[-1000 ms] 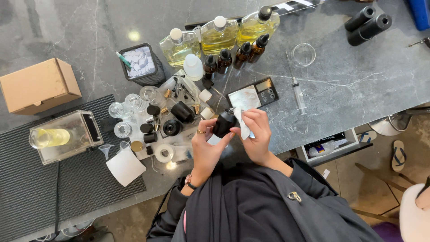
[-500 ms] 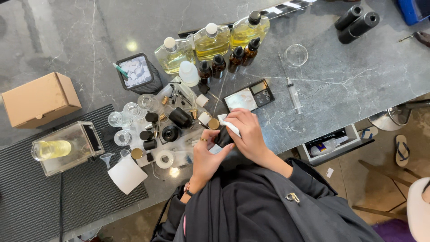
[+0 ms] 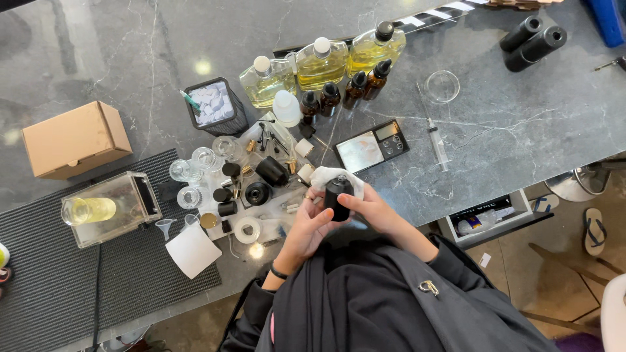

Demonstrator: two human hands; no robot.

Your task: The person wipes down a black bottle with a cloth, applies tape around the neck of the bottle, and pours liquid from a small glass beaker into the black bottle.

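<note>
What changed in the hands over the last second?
Little changed. Both hands, left hand and right hand, kept hold of the small black bottle; the white cloth now sits bunched behind its top instead of between the fingers. The bottles, scale and syringe on the table stayed put.

Small bottle: matt black, prob. plastic. Cloth behind it: white, soft, crumpled. Worktop: grey veined stone, polished, glossy w/ glare spots. Box: plain brown cardboard, matt. Mat: dark, ribbed.
</note>
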